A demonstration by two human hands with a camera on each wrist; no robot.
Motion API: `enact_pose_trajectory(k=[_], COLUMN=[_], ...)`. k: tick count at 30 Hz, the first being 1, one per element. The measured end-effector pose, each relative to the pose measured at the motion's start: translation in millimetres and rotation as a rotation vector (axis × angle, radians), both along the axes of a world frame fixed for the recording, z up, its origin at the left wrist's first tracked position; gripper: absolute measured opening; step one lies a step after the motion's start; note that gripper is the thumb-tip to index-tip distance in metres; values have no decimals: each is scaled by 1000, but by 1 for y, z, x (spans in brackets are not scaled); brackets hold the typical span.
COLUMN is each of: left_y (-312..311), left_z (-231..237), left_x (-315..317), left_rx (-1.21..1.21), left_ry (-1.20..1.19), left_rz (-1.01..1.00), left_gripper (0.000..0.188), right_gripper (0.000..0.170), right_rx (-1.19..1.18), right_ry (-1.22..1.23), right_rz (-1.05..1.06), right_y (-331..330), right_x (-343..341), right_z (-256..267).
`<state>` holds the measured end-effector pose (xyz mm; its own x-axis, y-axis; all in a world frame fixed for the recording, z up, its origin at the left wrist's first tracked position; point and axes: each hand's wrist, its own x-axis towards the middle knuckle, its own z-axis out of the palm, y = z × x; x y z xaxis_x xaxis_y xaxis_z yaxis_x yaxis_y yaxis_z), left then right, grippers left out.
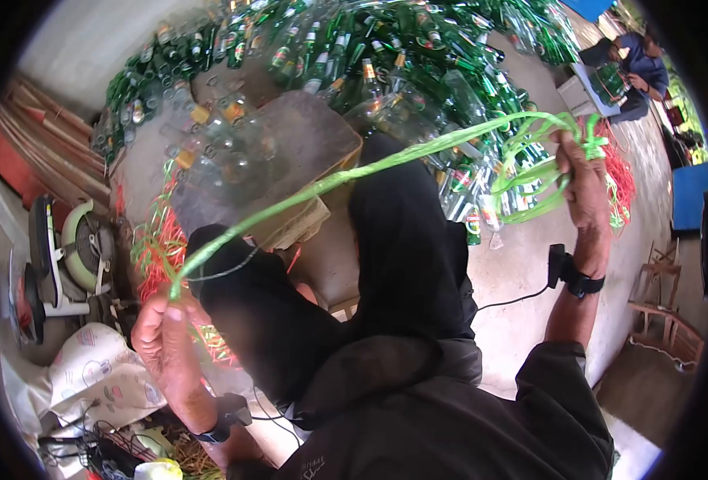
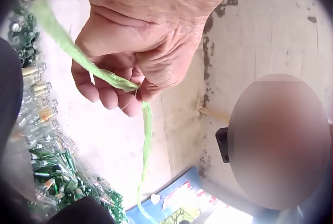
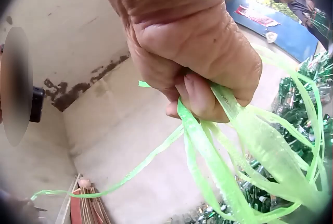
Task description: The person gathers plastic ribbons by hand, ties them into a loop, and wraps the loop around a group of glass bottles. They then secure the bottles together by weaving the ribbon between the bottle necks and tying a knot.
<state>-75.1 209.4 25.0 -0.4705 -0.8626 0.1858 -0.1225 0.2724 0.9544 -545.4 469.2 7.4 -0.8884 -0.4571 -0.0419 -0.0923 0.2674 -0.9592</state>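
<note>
A long green plastic strap (image 1: 322, 186) stretches taut across the lap between both hands. The left hand (image 1: 170, 348) pinches one end of it between thumb and index finger; in the left wrist view that hand (image 2: 151, 36) has the strap (image 2: 73, 49) running through the pinch, with a short tail hanging down. The raised right hand (image 1: 584, 188) grips the other end with several loose loops. Close up in the right wrist view, curled fingers of the right hand (image 3: 192, 52) hold the bunched green strands (image 3: 265, 148).
Many green bottles (image 1: 426, 40) lie piled ahead, clear bottles (image 1: 242, 144) around a dark board (image 1: 306, 136). Red and green strands (image 1: 158, 248) lie at left near a fan (image 1: 86, 244). Another person (image 1: 642, 68) sits at the back right; a wooden chair (image 1: 666, 324) stands at right.
</note>
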Motion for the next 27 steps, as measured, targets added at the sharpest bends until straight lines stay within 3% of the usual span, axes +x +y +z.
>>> enact_pose_trajectory(k=[3,7,10,14,17,21,24,26,27], left_y=[-7,-9,-22,-31,-38,-41,-44,-42,-41], left_z=[2,19,10,4,-1,3,5,10,13], left_x=[-22,-56,-76,-97,-108,-116,-117,-121,-123], left_rx=[30,177,201,227,235,252,217,225,250], left_ry=[141,140,117,125,131,155,124,110,104], left_rz=[-32,11,45,-63,-69,-106,-123,-155,-148], left_gripper=[24,19,19,19,20,20,22,23,24], right_gripper=[32,32,31,36,57,53,47,36,39], right_rx=[59,4,87,253,666,880,780,472,282], right_ry=[-74,-250,-238,-251,341,411,361,394,304], right_rz=[33,63,78,186,246,423,412,413,424], right_y=[-3,-7,-4,15,27,19,-6,-31,-47], right_x=[4,3,-5,-26,-31,-6,6,15,23], right_z=[-27,-72,-109,-156,-183,-131,-98,-88,-82])
